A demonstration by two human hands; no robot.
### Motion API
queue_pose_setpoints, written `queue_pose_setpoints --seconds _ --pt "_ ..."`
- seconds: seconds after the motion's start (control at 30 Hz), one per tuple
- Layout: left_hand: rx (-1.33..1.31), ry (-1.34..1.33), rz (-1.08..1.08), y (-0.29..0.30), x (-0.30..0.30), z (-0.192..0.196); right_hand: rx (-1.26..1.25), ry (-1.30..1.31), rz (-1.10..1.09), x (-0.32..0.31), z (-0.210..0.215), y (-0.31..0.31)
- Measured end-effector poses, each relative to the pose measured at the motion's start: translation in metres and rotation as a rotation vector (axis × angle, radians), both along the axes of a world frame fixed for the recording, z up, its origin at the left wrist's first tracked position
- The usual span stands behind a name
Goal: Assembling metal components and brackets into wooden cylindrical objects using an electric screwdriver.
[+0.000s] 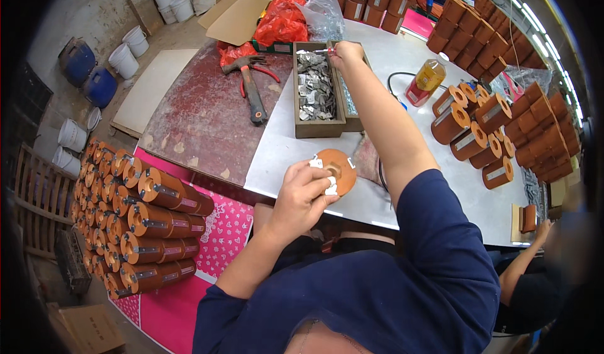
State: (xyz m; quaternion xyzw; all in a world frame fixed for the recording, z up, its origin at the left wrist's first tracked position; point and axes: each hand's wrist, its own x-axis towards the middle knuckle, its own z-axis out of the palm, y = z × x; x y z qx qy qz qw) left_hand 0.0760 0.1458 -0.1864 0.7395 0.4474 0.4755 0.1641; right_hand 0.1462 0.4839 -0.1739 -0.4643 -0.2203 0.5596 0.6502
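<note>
Pale tabletop [270, 159] bears a box [319, 130] of metal pieces [316, 93].

We are seeing an orange-brown round piece [348, 176] with a tan hexagon at its centre, and plain navy on the shirt [365, 297]. Silvery-grey metal bits [314, 89] are showing against a dark olive-brown box [321, 129]. The counter [377, 45] is showing pale grey on one part, blotchy maroon with beige scuffs on another. Reddish-brown cylinders [165, 219] are bearing pale label strips. We are also noticing red-handled pliers [267, 73], a bright red bag [283, 20], a bottle [429, 78] showing amber above red, blue drums [100, 86], white buckets [124, 61] and hot-pink cloth [228, 228] patterned with white motifs.
</note>
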Motion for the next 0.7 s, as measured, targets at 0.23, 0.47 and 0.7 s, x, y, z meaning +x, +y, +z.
queue_pose_setpoints --seconds 0.23,0.47,0.7 --pt "-0.055 -0.011 -0.002 0.001 -0.002 -0.002 -0.076 -0.038 0.508 -0.015 -0.005 0.005" --pt "0.007 0.061 0.1 0.003 0.014 -0.001 0.542 -1.288 0.433 0.1 0.014 -0.065" --pt "0.007 0.02 -0.024 0.008 0.028 -0.004 0.129 -1.879 0.48 0.181 -0.028 -0.188"
